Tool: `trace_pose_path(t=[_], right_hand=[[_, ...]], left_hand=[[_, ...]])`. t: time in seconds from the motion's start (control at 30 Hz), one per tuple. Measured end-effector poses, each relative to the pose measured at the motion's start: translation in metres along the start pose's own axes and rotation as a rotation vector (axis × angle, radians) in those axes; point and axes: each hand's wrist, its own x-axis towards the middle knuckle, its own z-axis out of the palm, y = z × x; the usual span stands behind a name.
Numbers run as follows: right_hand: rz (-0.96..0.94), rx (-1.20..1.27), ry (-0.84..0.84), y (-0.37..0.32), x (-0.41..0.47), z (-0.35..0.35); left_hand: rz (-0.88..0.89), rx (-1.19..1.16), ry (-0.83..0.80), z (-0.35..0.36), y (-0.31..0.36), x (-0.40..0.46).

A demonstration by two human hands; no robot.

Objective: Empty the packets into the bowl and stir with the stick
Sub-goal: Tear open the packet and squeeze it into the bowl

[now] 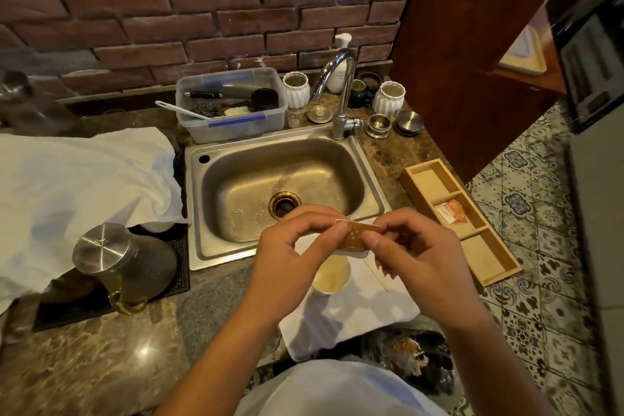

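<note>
Both hands, left hand (pixel 297 243) and right hand (pixel 412 246), pinch an orange packet (pixel 358 236) above the bowl (pixel 331 275) on a white cloth (pixel 364 311). Its long axis runs left to right over a mottled stone tabletop (pixel 101 358) beside a steel sink (pixel 287 192), brick wall behind

We see a steel sink (pixel 236 159) set in the brown stone worktop (pixel 101 365), with a curved chrome tap (pixel 341 91) behind it. A clear plastic box (pixel 233 105) stands beside two white ribbed cups (pixel 296 89). A steel-lidded jug (pixel 111 257) rests at the left on a black mat (pixel 175 277).
</note>
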Motion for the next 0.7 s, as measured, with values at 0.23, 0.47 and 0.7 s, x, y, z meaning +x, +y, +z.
trace_pose_path(t=[0.23,0.47,0.7], right_hand=[[0.027,0.083,-0.031,-0.006,0.005,-0.001],[0.026,0.023,-0.038,-0.008,0.007,-0.001],[-0.007,0.108,-0.039,-0.014,0.007,-0.011]], left_hand=[[0.025,0.019,-0.005,-0.001,0.003,0.003],[-0.057,-0.040,-0.003,0.002,0.003,0.006],[-0.338,-0.291,-0.082,0.003,0.002,0.007]])
